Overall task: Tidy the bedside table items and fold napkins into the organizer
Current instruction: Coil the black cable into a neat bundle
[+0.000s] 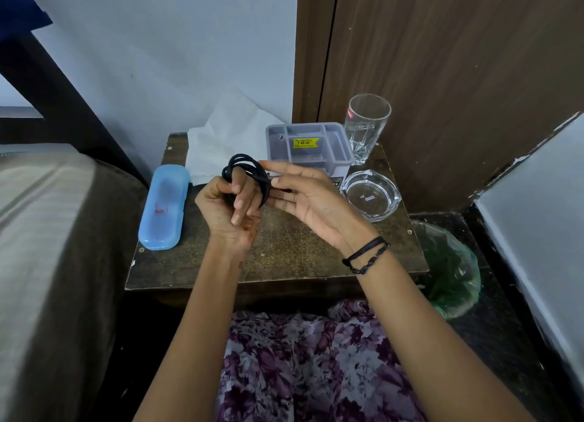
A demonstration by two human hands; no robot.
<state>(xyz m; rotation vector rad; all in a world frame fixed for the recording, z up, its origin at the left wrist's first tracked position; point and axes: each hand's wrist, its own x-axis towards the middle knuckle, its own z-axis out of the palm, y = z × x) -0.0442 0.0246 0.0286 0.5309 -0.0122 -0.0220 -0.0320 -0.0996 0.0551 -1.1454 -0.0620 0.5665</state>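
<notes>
Fingers (240, 197) of both raised hands coil cable (243, 165).

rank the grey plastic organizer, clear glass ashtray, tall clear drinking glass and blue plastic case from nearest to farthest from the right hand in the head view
From the right hand:
1. Grey plastic organizer, just behind the fingers.
2. Clear glass ashtray, to its right.
3. Tall clear drinking glass, back right.
4. Blue plastic case, far left.
</notes>
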